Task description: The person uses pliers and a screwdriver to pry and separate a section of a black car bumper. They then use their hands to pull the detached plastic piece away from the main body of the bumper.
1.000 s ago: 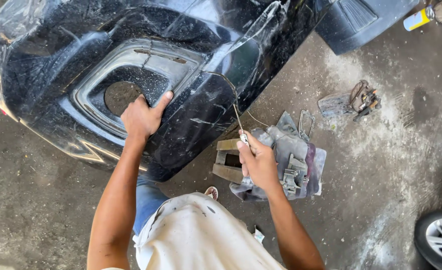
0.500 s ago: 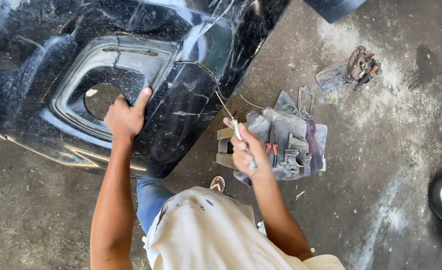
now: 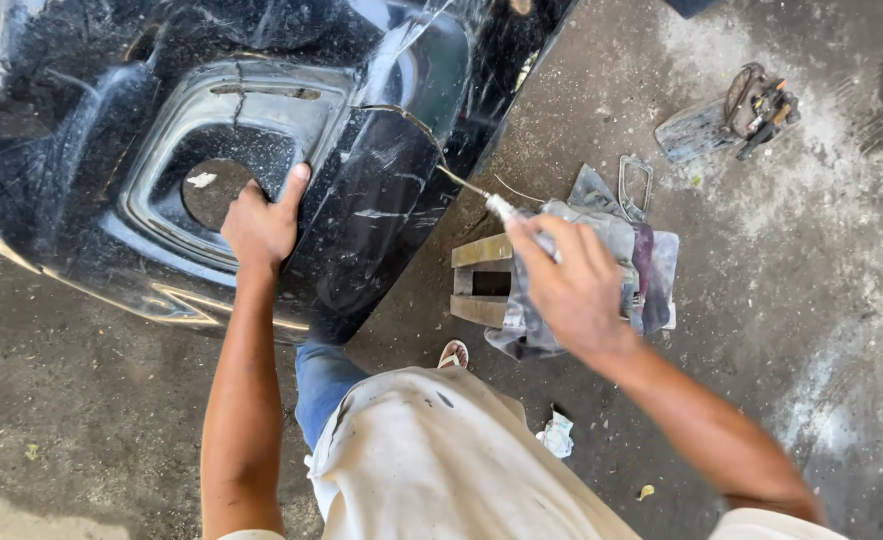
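Note:
A large glossy black car bumper lies on the concrete floor, with a recessed fog-lamp opening and a crack line running across its curved edge. My left hand presses flat on the rim of that recess. My right hand grips a thin metal-tipped tool, its point touching the cracked edge of the bumper. My knee in blue jeans is tucked under the bumper's lower edge.
A small wooden block stool stands right of the bumper, with crumpled plastic bags and rags beside it. A power tool lies on a dusty patch at upper right. A sandal shows by my knee.
The view has shifted so the bumper fills more of the top left. My right hand moved up toward the bumper's cracked edge with the tool. The left hand stays on the recess.

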